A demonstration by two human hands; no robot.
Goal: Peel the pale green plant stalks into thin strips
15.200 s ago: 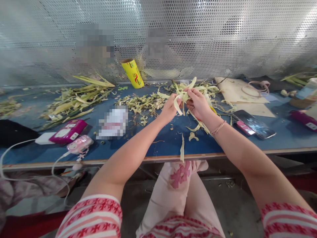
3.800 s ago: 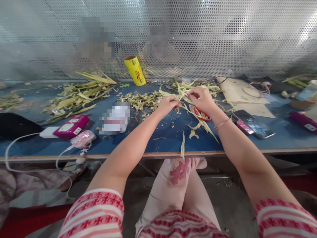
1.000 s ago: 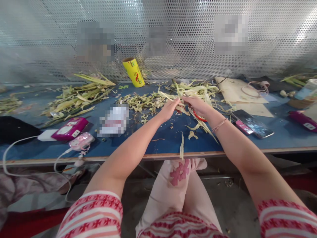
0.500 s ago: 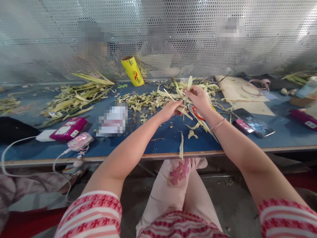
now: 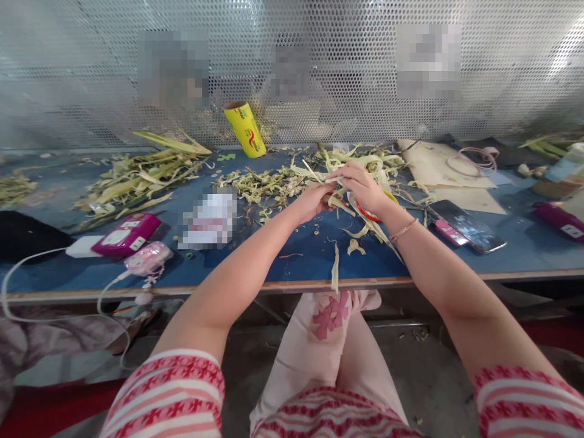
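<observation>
Over the pile on the blue table, my left hand (image 5: pixel 316 204) is closed around pale, dried husk-like leaf strips (image 5: pixel 340 202). A thin, light-coloured stick-like end pokes up from that hand. My right hand (image 5: pixel 362 187) comes in from the right, its fingers pinched at the top of the same strips and touching the left fingers. Exactly what lies between the right fingertips is partly hidden. Under the right wrist a red, curved handle-like loop (image 5: pixel 364 210), with some yellow beside it, shows in part. Loose pale strips (image 5: pixel 335 267) lie nearer the table edge.
Shredded dry leaves (image 5: pixel 260 185) spread behind my hands, and a leaf bundle (image 5: pixel 146 176) lies left. A yellow wrap roll (image 5: pixel 246 131) stands tilted against the perforated metal screen (image 5: pixel 342 115). Phones (image 5: pixel 469 225), purple devices (image 5: pixel 128 234) and white cables (image 5: pixel 18 264) surround the work.
My right hand has come down and left, onto the left hand. The strip it held upright is now folded down between the hands. My left hand has barely moved.
</observation>
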